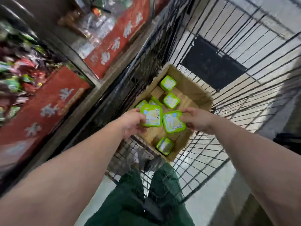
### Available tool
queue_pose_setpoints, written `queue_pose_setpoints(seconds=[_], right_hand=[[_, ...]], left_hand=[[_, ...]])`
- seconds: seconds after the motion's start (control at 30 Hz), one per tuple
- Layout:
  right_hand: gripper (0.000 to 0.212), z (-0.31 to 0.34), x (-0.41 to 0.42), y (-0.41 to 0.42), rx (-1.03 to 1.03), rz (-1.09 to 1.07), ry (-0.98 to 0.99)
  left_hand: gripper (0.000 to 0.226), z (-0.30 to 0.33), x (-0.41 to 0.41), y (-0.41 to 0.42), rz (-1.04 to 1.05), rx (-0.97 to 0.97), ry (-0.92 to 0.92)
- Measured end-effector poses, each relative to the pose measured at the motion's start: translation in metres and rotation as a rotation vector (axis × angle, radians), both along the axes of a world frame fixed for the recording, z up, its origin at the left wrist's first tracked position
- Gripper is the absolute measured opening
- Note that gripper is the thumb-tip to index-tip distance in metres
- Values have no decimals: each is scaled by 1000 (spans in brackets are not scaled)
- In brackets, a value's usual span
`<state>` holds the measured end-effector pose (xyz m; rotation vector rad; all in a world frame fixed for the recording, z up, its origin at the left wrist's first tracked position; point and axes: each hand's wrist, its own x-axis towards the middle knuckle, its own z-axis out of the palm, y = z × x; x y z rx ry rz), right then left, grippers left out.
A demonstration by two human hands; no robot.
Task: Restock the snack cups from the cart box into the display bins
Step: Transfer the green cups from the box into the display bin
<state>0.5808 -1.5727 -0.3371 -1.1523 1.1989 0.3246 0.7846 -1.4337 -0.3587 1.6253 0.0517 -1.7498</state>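
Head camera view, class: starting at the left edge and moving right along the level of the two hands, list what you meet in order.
Red display bin front → left hand → cup in left hand → cup in right hand → right hand → wire cart side.

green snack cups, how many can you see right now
About 7: one in the left hand, one in the right hand, and roughly five loose in the cardboard box. More may be hidden beneath the hands.

Wire cart [219, 101], cardboard box [192, 88] on it; green snack cups [171, 100] inside
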Motion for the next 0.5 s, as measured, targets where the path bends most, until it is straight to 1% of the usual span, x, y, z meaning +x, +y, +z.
queue_pose_setpoints(seconds=[0.07, 0.13, 0.2, 0.3, 0.37, 0.43, 0.5], right_hand=[[28, 33, 1, 16, -31, -114, -59], [18, 63, 4, 32, -50, -193, -128], [14, 89, 9, 47, -70, -237, -195], [16, 124, 20, 71, -101, -256, -265], [21, 146, 31, 92, -116, -264, -316], [23, 168, 44, 123, -129, -232, -389], [23, 185, 54, 160, -130, -196, -477]], left_hand=[[56, 24, 8, 8, -38, -60, 4], [45, 48, 13, 18, -41, -120, 10], [39, 71, 17, 29, -21, -183, 25], [29, 106, 21, 52, 32, -271, 29], [26, 130, 21, 75, 86, -342, 35], [24, 153, 19, 108, 144, -428, 32], [14, 175, 17, 151, 195, -496, -13]])
